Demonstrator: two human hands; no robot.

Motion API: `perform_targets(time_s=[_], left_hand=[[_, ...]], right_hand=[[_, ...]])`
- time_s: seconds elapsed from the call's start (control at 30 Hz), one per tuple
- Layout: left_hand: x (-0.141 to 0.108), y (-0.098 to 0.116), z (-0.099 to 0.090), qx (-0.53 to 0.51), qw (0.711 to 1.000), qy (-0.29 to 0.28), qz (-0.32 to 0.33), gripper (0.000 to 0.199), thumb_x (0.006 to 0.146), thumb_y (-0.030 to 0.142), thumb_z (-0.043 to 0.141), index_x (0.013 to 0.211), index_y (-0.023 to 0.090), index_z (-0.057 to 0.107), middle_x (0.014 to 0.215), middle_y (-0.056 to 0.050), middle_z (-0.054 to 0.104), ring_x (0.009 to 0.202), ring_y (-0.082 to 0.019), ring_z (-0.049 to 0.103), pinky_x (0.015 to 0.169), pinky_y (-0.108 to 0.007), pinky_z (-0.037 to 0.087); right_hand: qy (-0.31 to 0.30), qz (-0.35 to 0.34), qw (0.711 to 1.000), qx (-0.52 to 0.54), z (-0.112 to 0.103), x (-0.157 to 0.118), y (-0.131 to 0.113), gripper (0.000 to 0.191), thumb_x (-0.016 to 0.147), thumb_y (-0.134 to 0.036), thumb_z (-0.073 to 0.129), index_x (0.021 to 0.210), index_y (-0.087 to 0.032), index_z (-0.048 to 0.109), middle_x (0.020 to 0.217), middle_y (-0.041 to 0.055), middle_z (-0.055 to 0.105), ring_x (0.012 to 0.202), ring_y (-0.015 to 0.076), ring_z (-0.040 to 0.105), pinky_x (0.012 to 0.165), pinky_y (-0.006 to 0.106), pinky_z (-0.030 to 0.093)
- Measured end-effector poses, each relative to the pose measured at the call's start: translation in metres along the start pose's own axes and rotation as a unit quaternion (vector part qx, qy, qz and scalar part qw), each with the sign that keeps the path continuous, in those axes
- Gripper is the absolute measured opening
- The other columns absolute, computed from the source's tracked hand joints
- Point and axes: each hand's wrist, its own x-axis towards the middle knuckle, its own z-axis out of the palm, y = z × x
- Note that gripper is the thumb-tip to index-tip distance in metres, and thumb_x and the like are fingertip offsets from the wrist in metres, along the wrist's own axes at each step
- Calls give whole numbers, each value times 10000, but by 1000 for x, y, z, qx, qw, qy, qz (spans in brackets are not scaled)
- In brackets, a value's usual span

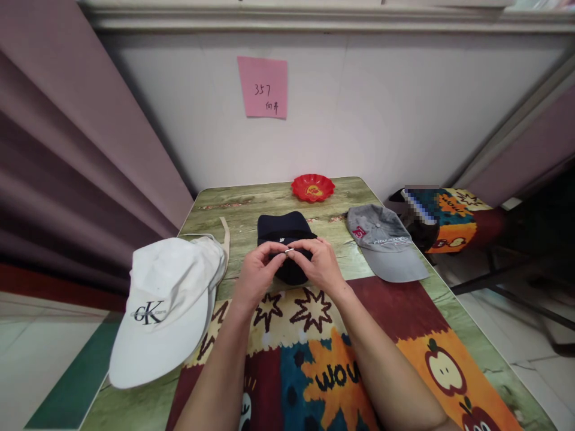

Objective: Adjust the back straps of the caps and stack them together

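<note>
A dark navy cap (284, 224) lies on the table in front of me, the back of it toward me. My left hand (260, 269) pinches one side of the cap's strap with thumb and fingers. On the other side, my right hand (320, 263) pinches the same strap. Between my fingertips shows a small silver buckle (290, 251). My fingers hide most of the strap. To the left sits a white cap (157, 299) with black letters, its beige strap trailing behind. A grey cap (381, 239) with a red patch rests to the right.
A red scalloped dish (313, 188) stands near the table's far edge. Under my forearms spreads a colourful patterned cloth (323, 359) on the green wood-look table (242, 206). Beyond is a white wall with a pink note (263, 88). A curtain (81, 120) hangs at the left.
</note>
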Motion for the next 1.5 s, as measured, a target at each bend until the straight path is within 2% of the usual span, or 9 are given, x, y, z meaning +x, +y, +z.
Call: perform_targets(time_s=[0.13,0.27,0.4,0.6,0.73,0.87,1.17,1.33,1.5], left_hand=[[2,-2,-1,110,989,86,45,264,739,299,737,960,199,631,951,-21,621,634,-102,528,602,-238,439],[2,0,-4,162,983,49,78,256,782,284,692,1022,206,651,1218,-59,563,570,-59,482,579,-249,447],[1,-2,-5,169,983,-20,68,222,838,317,646,1033,214,671,1038,-36,629,592,-95,491,588,-256,442],[3,-4,-19,162,984,-21,67,213,855,397,635,911,212,726,905,-41,643,771,-171,580,685,-280,447],[4,-2,-32,163,984,-40,59,230,851,421,631,882,217,733,876,-43,643,825,-196,581,735,-292,445],[5,0,-38,173,982,-62,48,252,865,447,611,829,221,716,827,-33,613,792,-191,568,710,-281,436],[4,3,-42,185,980,-68,40,252,866,434,621,784,211,706,806,-22,611,767,-177,565,722,-274,414],[2,1,-47,139,988,-64,8,219,827,415,666,916,221,711,865,-29,652,721,-170,553,636,-263,414],[3,-1,-40,81,994,-80,3,343,725,293,757,1039,225,638,931,-19,643,765,-169,585,664,-255,439]], right_hand=[[18,-3,1000,-13,2,-1,-2,100,909,-324,626,923,-275,712,1006,-1,765,986,214,672,1077,449,300],[20,-12,999,-38,6,-3,-4,111,928,-299,590,912,-272,697,981,-3,761,970,206,667,1098,458,265],[21,-16,999,-46,8,-4,-6,125,930,-313,587,906,-273,703,974,-7,759,967,193,663,1116,456,240],[-29,-22,999,-25,-16,1,-2,203,875,-384,649,1056,-303,694,1009,4,756,1068,230,639,1149,546,135],[-61,-15,997,-38,-33,4,4,167,910,-375,586,856,-277,709,990,7,757,1012,232,647,1154,563,89],[-60,-4,998,-34,-33,4,6,221,926,-341,538,786,-245,679,913,11,754,922,211,650,1132,504,188],[-58,0,998,-33,-31,4,7,218,926,-343,544,798,-248,693,924,7,755,935,217,655,1105,479,246],[-52,10,998,-17,-43,4,14,230,945,-388,524,978,-290,729,1074,20,753,1089,262,636,1150,536,163],[-39,-24,999,-15,-45,5,10,199,932,-372,555,973,-280,727,1081,27,748,1098,250,636,1101,473,288]])
